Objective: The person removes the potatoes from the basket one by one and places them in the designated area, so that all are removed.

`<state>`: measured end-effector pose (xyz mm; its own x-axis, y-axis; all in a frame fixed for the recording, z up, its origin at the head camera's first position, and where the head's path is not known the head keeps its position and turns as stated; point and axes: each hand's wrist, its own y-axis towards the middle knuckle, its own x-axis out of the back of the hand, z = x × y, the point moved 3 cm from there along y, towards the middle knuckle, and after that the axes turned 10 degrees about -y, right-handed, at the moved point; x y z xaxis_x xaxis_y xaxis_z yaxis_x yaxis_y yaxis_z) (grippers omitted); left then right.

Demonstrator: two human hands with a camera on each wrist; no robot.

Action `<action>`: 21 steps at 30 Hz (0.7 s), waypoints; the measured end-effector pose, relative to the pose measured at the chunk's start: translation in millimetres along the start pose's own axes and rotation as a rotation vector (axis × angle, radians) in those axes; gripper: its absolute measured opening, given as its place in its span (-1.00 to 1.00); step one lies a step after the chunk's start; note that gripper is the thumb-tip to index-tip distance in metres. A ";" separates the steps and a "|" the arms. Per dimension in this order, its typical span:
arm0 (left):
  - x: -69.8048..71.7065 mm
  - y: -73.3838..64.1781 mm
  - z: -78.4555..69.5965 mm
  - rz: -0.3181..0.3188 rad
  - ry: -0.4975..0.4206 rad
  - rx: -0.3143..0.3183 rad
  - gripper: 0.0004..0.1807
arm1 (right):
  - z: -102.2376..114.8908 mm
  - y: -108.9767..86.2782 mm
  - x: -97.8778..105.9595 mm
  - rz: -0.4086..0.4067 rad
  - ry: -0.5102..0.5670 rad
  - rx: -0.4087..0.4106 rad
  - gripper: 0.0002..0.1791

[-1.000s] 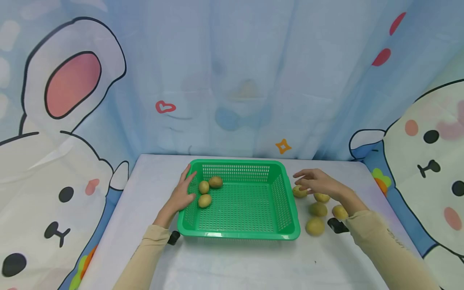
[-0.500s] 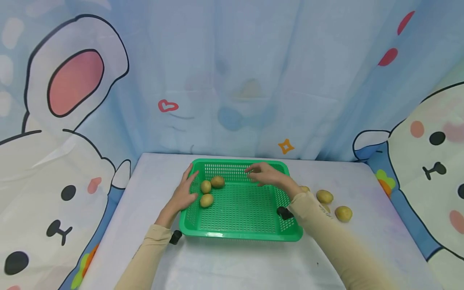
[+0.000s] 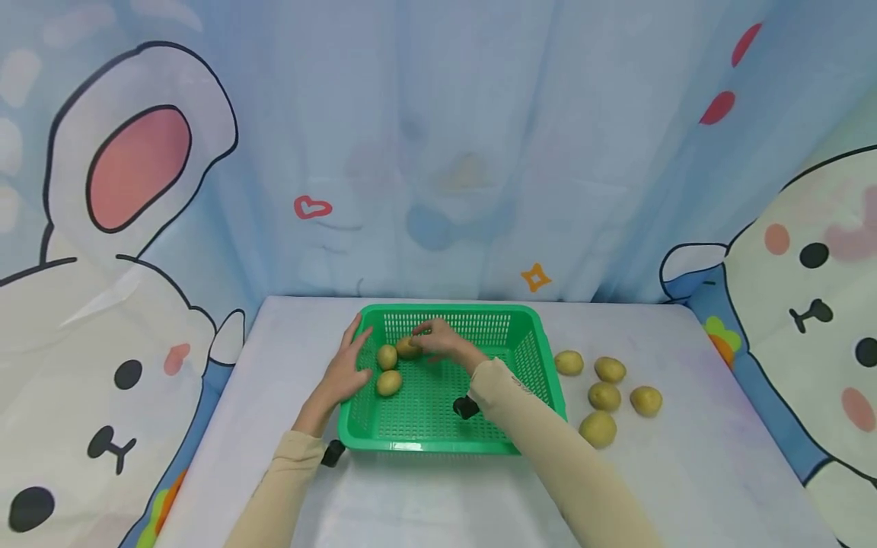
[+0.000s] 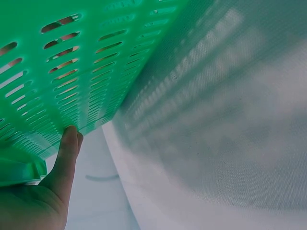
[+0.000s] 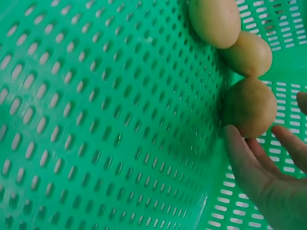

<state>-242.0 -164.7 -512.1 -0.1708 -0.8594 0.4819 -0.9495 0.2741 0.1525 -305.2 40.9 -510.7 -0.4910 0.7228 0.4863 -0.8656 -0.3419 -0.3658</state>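
Observation:
A green perforated plastic basket (image 3: 448, 445) stands on the table. Three potatoes lie at its left end: one toward the back (image 3: 407, 349), one at the left wall (image 3: 387, 357) and one nearer the front (image 3: 388, 383). My left hand (image 3: 340, 374) rests on the basket's left rim with fingers spread and straight; in the left wrist view a finger (image 4: 67, 155) lies along the outer wall. My right hand (image 3: 444, 340) is inside the basket at the back potato. In the right wrist view, its thumb tip is right at the potato's (image 5: 252, 108) edge, with the other fingers spread close by.
Several more potatoes (image 3: 604, 396) lie loose on the white-covered table (image 3: 438, 502) to the right of the basket. A blue cartoon-printed curtain (image 3: 438, 152) hangs behind the table. Dark wrist camera mounts (image 3: 466, 408) sit at the wrists.
My right hand has moved left from above the loose potatoes on the table, over the basket's right side, and down to the back potato inside. The left hand stays at the rim.

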 end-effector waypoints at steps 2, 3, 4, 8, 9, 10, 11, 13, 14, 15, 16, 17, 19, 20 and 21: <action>-1.4 -2.1 1.5 -0.003 0.003 0.004 -0.05 | -0.7 -0.7 -4.9 -0.033 0.006 -0.007 -0.53; -2.2 -3.1 2.7 -0.005 0.005 0.007 -0.05 | -1.1 -1.4 -7.0 -0.056 0.005 -0.007 -0.55; -2.8 -4.3 3.1 -0.005 -0.001 0.011 -0.05 | -2.1 -2.0 -9.0 -0.080 -0.003 -0.008 -0.56; -5.7 -6.9 5.6 -0.006 -0.003 0.020 -0.06 | -5.9 -4.1 -17.1 -0.143 -0.029 -0.029 -0.58; -6.2 -7.2 5.7 -0.007 -0.006 0.019 -0.06 | -6.7 -4.5 -18.6 -0.151 -0.032 -0.036 -0.57; -6.5 -7.1 5.3 -0.009 -0.010 0.015 -0.06 | -7.5 -4.4 -19.9 -0.153 -0.030 -0.042 -0.56; -6.9 -6.8 5.3 -0.011 -0.008 0.010 -0.07 | -8.0 -4.4 -21.0 -0.152 -0.016 -0.051 -0.56; -7.1 -5.9 4.8 -0.014 -0.008 0.001 -0.07 | -8.7 -4.0 -21.4 -0.155 0.015 -0.057 -0.56; -7.0 -5.4 4.5 -0.014 -0.007 -0.001 -0.07 | -9.2 -4.0 -21.2 -0.152 0.038 -0.061 -0.57; -6.7 -4.8 4.0 -0.014 -0.006 -0.004 -0.07 | -9.6 -3.8 -20.6 -0.150 0.058 -0.065 -0.57; -6.4 -4.1 3.7 -0.015 -0.003 -0.008 -0.07 | -10.0 -3.1 -20.1 -0.147 0.071 -0.065 -0.57; -5.9 -3.5 3.3 -0.013 -0.002 -0.010 -0.08 | -10.1 -3.0 -19.3 -0.144 0.084 -0.065 -0.58; -4.7 -2.3 1.6 -0.010 0.003 -0.011 -0.08 | -10.2 -2.6 -17.7 -0.137 0.100 -0.063 -0.58; -4.2 -1.5 0.8 -0.008 0.007 -0.011 -0.08 | -10.1 -2.5 -16.8 -0.137 0.104 -0.058 -0.58; -3.8 -0.6 0.1 -0.008 0.011 -0.012 -0.08 | -9.8 -2.3 -16.0 -0.137 0.106 -0.053 -0.59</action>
<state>-240.8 -161.6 -514.1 -0.1603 -0.8567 0.4903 -0.9477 0.2725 0.1662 -294.4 36.0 -525.4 -0.3529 0.8208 0.4491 -0.9160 -0.2053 -0.3446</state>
